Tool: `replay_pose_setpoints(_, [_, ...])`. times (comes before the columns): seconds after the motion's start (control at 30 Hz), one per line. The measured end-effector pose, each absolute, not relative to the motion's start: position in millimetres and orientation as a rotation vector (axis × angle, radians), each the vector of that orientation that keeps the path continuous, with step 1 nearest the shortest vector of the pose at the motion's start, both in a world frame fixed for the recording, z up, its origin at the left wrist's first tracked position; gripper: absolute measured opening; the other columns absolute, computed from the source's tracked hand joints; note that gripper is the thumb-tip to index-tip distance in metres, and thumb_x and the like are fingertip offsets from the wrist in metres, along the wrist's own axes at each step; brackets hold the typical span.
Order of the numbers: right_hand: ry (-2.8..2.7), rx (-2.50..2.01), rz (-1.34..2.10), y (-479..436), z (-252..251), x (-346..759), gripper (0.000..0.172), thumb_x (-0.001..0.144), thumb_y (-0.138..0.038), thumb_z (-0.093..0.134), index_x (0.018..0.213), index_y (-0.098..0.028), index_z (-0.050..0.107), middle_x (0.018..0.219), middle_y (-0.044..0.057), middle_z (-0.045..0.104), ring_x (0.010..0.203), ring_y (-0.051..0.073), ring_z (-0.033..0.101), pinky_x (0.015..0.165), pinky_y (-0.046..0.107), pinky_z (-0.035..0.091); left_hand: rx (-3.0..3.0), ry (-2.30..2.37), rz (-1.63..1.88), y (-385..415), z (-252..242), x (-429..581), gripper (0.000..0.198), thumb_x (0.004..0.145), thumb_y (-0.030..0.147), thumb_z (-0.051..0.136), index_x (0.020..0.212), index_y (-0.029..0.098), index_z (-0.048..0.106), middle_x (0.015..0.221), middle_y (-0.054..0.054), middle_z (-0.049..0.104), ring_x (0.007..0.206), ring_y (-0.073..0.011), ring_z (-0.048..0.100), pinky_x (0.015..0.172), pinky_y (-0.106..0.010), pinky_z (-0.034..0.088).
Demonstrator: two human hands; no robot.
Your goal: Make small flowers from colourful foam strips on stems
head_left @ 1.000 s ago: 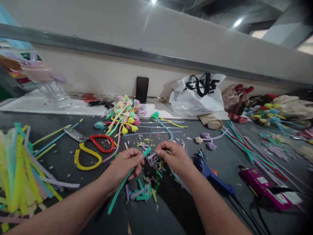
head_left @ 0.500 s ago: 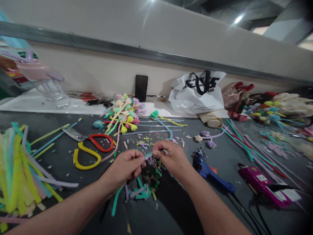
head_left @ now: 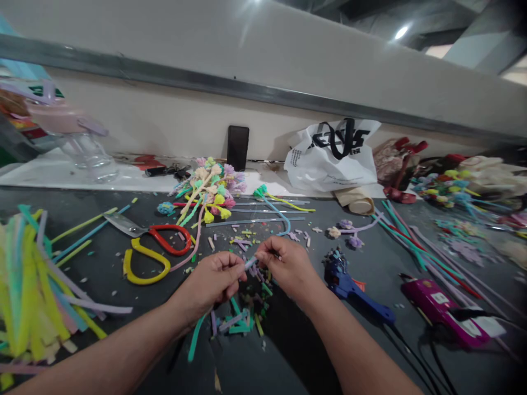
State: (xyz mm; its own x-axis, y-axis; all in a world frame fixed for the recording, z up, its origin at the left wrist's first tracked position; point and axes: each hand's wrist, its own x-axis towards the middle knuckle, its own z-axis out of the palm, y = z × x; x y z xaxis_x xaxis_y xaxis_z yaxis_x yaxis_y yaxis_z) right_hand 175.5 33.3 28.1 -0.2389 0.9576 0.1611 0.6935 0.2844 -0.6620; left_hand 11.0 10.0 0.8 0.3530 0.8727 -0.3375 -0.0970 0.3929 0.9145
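Note:
My left hand (head_left: 212, 280) is closed around a teal foam strip (head_left: 195, 339) whose lower end hangs below the fist toward me. My right hand (head_left: 286, 266) pinches a short pale lilac piece (head_left: 250, 263) that bridges the small gap between both hands' fingertips. Both hands hover just above a heap of cut coloured scraps (head_left: 242, 318) on the dark table (head_left: 102, 274). Red and yellow handled scissors (head_left: 153, 249) lie to the left of my left hand.
A blue glue gun (head_left: 354, 293) and a magenta one (head_left: 442, 310) lie right of my right hand, cords trailing. Long coloured strips (head_left: 33, 285) pile at the left edge. A bunch of finished foam flowers (head_left: 209, 192), a black phone (head_left: 237, 148) and a white bag (head_left: 333, 156) sit at the back.
The teal strip has slid down through my left hand, so its upper tip no longer shows between the hands. My right hand has moved slightly left, closer to the left hand.

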Motion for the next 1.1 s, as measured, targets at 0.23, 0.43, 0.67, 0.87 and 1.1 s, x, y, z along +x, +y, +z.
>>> replay_pose_setpoints(0.23, [-2.005,-1.479,0.645,34,28,174,0.015,0.072,-0.012,0.058,0.060,-0.021,0.056,0.057,-0.004,0.060,0.057,0.012,0.054,0.055,0.021,0.037,0.935,0.998,0.760,11,-1,11,0.028,0.074,0.042,0.058,0.067,0.017,0.051,0.035,0.010,0.040,0.031,-0.0024,0.022,0.034,-0.016,0.012])
replay_pose_setpoints(0.43, [-1.953,-1.464,0.704,32,28,173,0.014,0.071,-0.013,0.058,0.060,-0.020,0.056,0.057,-0.003,0.060,0.056,0.012,0.053,0.055,0.022,0.038,0.931,0.990,0.783,10,-3,10,0.027,0.073,0.042,0.059,0.066,0.017,0.051,0.035,0.010,0.038,0.032,-0.0029,0.023,0.036,-0.017,0.013])
replay_pose_setpoints(0.67, [-1.744,-1.309,1.135,36,19,179,0.006,0.077,-0.024,0.053,0.074,-0.019,0.054,0.063,-0.003,0.057,0.059,0.012,0.055,0.056,0.022,0.042,0.955,1.029,0.838,9,-1,11,0.024,0.073,0.037,0.059,0.066,0.016,0.050,0.036,0.010,0.038,0.033,-0.0036,0.025,0.037,-0.017,0.015])
replay_pose_setpoints(0.87, [-1.785,-1.273,1.147,37,24,182,0.015,0.084,-0.031,0.045,0.084,-0.019,0.053,0.063,-0.003,0.055,0.059,0.012,0.053,0.057,0.022,0.041,1.012,1.145,0.934,10,1,10,0.020,0.071,0.034,0.060,0.069,0.016,0.053,0.038,0.010,0.041,0.034,-0.0044,0.031,0.037,-0.016,0.021])
replay_pose_setpoints(1.1, [-1.923,-1.369,1.071,35,27,180,0.019,0.084,-0.030,0.047,0.076,-0.018,0.059,0.058,-0.002,0.057,0.055,0.011,0.053,0.054,0.021,0.039,1.044,1.215,0.910,8,6,11,0.021,0.068,0.035,0.062,0.069,0.016,0.053,0.038,0.010,0.042,0.036,-0.0053,0.033,0.038,-0.017,0.022])
